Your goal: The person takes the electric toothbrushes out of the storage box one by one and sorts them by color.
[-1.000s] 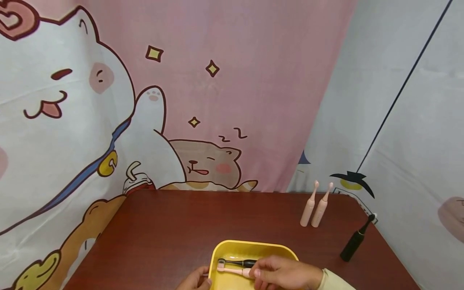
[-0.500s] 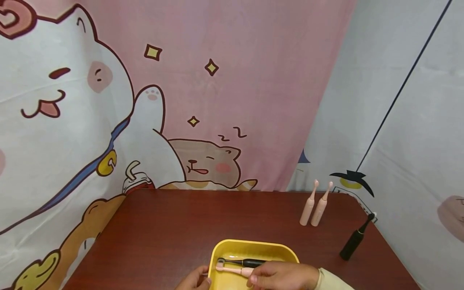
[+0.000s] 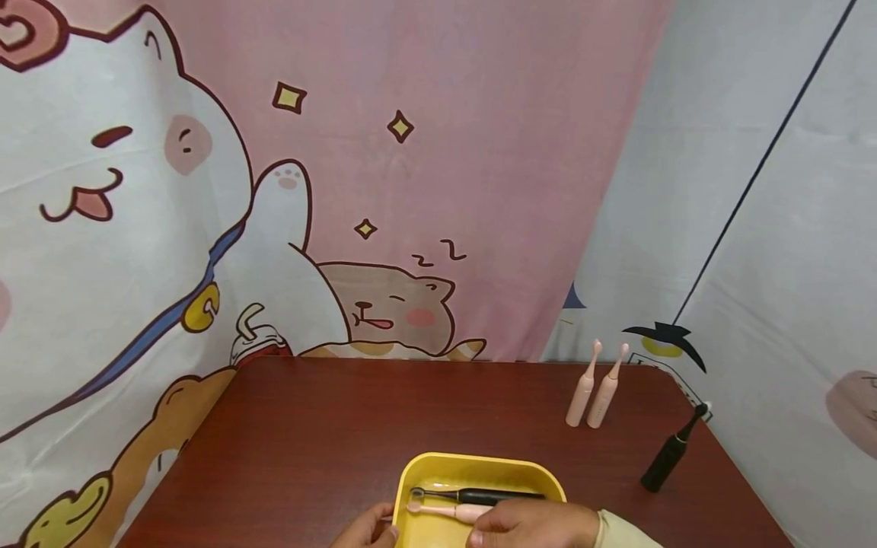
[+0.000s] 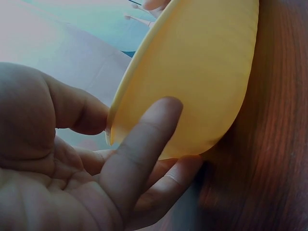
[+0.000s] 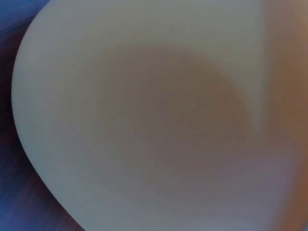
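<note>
In the head view a yellow tray (image 3: 483,459) stands at the table's near edge, cut off by the frame. My left hand (image 3: 370,527) pinches its left side; in the left wrist view the thumb is at the rim and a finger (image 4: 139,144) lies along the outer wall. Inside lie a black electric toothbrush (image 3: 479,496) and, nearer me, a pink electric toothbrush (image 3: 441,511), heads to the left. My right hand (image 3: 537,525) holds the pink one by its handle end, which the fingers hide. A pale, blurred surface fills most of the right wrist view.
Two pink electric toothbrushes (image 3: 581,396) stand upright at the table's back right. A black electric toothbrush (image 3: 664,462) stands nearer the right edge. The brown table (image 3: 329,434) backs onto a cartoon-printed curtain (image 3: 479,152).
My right hand has shifted slightly down and right, uncovering more of the black toothbrush's handle. The pink toothbrush's head has turned and dipped a little. My left hand stays on the tray.
</note>
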`<state>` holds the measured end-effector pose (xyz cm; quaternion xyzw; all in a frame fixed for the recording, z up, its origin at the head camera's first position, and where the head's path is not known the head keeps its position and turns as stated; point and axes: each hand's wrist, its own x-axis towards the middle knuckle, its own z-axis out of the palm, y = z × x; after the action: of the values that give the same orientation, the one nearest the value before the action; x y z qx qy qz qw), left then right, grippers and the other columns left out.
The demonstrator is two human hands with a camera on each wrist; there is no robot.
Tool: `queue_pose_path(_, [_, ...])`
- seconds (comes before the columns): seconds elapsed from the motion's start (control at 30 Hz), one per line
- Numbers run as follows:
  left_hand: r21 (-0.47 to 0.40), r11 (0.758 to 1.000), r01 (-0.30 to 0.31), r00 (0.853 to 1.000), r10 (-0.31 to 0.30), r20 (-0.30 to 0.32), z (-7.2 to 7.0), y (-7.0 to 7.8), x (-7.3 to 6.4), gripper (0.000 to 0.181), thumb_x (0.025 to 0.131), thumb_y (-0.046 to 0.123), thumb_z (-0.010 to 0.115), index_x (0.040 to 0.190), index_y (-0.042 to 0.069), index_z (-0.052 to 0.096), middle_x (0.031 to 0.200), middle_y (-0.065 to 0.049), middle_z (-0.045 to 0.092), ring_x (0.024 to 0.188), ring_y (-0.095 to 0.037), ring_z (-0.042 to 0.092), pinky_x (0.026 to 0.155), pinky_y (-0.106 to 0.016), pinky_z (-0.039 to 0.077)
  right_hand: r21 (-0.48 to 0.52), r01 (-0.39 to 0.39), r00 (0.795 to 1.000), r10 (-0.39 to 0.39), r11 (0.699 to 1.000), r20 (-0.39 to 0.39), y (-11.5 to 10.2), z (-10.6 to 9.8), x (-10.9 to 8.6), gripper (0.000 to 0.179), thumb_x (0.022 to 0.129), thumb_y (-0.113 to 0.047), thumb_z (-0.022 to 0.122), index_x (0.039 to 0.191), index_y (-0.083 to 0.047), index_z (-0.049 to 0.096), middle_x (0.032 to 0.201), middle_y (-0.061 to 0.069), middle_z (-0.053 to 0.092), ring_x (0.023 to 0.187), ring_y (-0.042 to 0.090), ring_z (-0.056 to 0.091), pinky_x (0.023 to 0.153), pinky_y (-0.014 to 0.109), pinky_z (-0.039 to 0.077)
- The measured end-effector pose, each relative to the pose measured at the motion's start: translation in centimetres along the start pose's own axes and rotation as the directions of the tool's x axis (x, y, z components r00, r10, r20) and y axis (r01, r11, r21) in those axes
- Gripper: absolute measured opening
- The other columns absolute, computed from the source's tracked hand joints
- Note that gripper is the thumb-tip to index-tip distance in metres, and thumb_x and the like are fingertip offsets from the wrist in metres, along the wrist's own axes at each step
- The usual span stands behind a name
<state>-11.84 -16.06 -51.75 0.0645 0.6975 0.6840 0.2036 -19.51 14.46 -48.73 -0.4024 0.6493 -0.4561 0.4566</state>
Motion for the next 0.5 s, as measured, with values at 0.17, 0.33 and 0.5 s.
queue_pose_path(0.17, [0.005, 1.0, 0.017, 1.0, -0.017, 0.001, -0.11, 0.27, 0.07, 0.049, 0.1, 0.009, 0.048, 0.133, -0.024, 0.033, 0.104, -0.017, 0.067, 0.088, -0.023, 0.067, 0.074, -0.032, 0.057, -0.037, 0.002, 1.0, -0.003, 0.999, -0.013, -0.02, -0.11, 0.0, 0.035, 0.108, -0.031, 0.038, 0.116, -0.015, 0.069, 0.09, -0.015, 0.063, 0.082, -0.005, 0.059, 0.075, 0.016, 0.051])
queue_pose_path(0.33, [0.001, 1.0, 0.022, 1.0, -0.022, 0.004, -0.2, 0.23, 0.12, 0.048, 0.1, 0.009, 0.047, 0.133, -0.024, 0.034, 0.104, -0.016, 0.066, 0.089, -0.023, 0.067, 0.075, -0.032, 0.057, -0.06, -0.004, 1.0, 0.003, 0.998, -0.01, 0.14, -0.19, 0.0, 0.034, 0.107, -0.032, 0.04, 0.116, -0.014, 0.068, 0.093, -0.016, 0.063, 0.085, -0.005, 0.059, 0.077, 0.016, 0.05])
queue_pose_path(0.5, [-0.016, 0.998, 0.057, 0.998, -0.057, 0.007, -0.03, -0.1, 0.41, 0.044, 0.099, 0.006, 0.047, 0.13, -0.024, 0.036, 0.104, -0.017, 0.067, 0.089, -0.022, 0.068, 0.076, -0.033, 0.057, 0.081, -0.078, 0.995, 0.073, 0.994, 0.062, 0.89, 0.33, 0.17, 0.03, 0.105, -0.027, 0.047, 0.122, -0.009, 0.064, 0.099, -0.015, 0.064, 0.087, -0.005, 0.057, 0.075, 0.014, 0.048])
